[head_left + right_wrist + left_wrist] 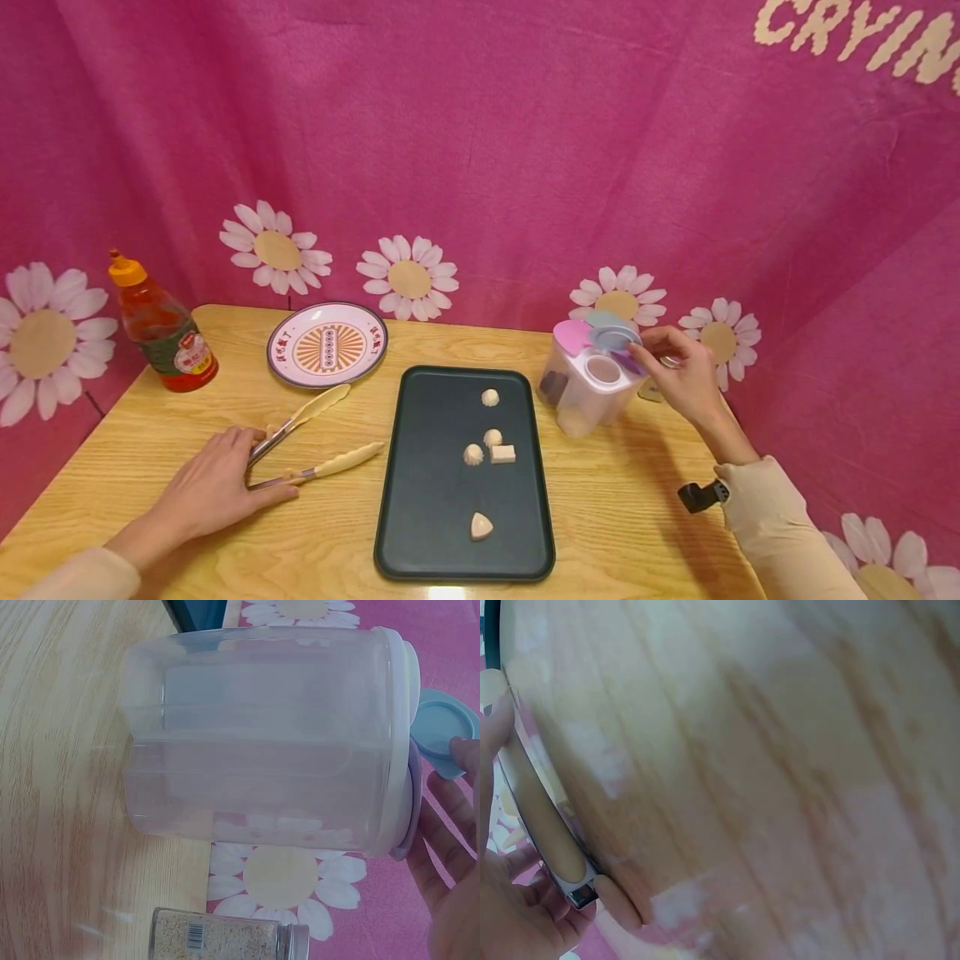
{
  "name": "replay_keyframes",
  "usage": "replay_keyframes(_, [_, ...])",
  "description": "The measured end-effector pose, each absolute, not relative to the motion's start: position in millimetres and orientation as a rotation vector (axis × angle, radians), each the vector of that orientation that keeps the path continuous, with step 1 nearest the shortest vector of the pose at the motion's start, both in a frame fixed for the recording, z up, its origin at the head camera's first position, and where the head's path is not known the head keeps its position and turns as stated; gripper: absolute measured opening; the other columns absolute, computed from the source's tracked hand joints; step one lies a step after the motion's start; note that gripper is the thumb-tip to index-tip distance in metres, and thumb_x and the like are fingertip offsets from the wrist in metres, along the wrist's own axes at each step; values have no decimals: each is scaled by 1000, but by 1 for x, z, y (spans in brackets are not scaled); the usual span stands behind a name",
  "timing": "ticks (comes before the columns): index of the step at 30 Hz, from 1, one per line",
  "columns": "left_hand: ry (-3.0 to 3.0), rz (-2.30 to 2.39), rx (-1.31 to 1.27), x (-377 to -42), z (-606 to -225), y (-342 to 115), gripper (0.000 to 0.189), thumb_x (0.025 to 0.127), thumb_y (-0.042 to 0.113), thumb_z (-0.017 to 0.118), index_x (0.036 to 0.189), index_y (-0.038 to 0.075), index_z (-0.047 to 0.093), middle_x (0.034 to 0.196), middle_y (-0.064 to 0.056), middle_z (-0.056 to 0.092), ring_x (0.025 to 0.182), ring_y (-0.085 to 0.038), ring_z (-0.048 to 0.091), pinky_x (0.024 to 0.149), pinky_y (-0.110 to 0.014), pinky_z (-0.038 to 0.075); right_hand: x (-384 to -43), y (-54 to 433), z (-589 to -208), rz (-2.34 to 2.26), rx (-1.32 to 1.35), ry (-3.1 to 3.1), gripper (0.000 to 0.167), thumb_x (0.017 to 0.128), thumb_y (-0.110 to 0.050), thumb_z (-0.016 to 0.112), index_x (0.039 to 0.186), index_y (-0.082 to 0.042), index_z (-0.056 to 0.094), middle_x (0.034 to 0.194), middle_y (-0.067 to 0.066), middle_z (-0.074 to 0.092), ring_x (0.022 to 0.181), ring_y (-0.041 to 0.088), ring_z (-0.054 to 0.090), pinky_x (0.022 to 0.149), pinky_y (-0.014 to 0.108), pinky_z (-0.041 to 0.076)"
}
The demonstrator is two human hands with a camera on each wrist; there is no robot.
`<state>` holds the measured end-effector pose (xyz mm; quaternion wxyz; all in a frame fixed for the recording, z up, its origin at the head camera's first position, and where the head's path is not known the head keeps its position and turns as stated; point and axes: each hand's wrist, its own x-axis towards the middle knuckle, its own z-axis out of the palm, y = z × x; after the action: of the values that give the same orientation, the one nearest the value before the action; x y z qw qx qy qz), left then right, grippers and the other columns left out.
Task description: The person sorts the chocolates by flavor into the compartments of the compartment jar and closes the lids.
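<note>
My left hand (213, 487) holds a pair of tongs (341, 460) low over the table, thumb along one arm and fingers at the other. The tongs' cream tips are spread apart, with nothing between them. At the right, my right hand (681, 375) pinches a light-blue flip lid (442, 727) on a translucent storage container (262, 742). That lid stands raised, and a round opening (603, 368) shows in the container's white top. Pink, purple and grey-green lids surround it. Some dark contents show through the container's left side.
A dark tray (435, 508) in the middle bears several small cream pieces (502, 454). Behind the tongs lies a patterned plate (327, 345); a red sauce bottle (168, 333) stands at the far left. A small jar (225, 936) stands beside the container. Pink cloth (480, 150) hangs behind.
</note>
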<state>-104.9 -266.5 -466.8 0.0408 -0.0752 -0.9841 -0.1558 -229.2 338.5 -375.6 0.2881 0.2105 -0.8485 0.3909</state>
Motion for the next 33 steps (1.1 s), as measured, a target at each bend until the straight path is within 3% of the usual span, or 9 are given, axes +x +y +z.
replay_keyframes(7, [-2985,-555,-219,-106,-458,-267,88,72,71,85,123,3,64,100,-6,63,86,-21,56,68,-39,46,-231,338,-374,1040,587,-2242,16,85,8,81,98,1,75,86,4,75,80,-13,66,75,7,54])
replay_keyframes(14, [-2868,-570,-270,-109,-437,-260,82,68,67,90,121,9,66,102,-5,65,86,-20,58,67,-38,46,-230,339,-375,1025,568,-2247,19,83,9,82,98,1,75,87,14,75,80,-15,65,76,5,52])
replay_keyframes(19, [-2870,-581,-321,-113,-421,-246,85,68,73,87,121,10,68,106,-4,66,89,-19,57,71,-39,49,-230,339,-376,1030,553,-2251,20,83,10,82,100,1,75,89,20,75,80,-14,64,76,4,51])
replay_keyframes(33, [-3005,-629,-521,-118,-418,-188,70,73,67,87,120,17,71,108,3,65,93,-13,55,77,-37,54,-227,338,-375,1042,565,-2251,17,85,9,81,100,1,75,89,20,76,80,-13,65,76,5,52])
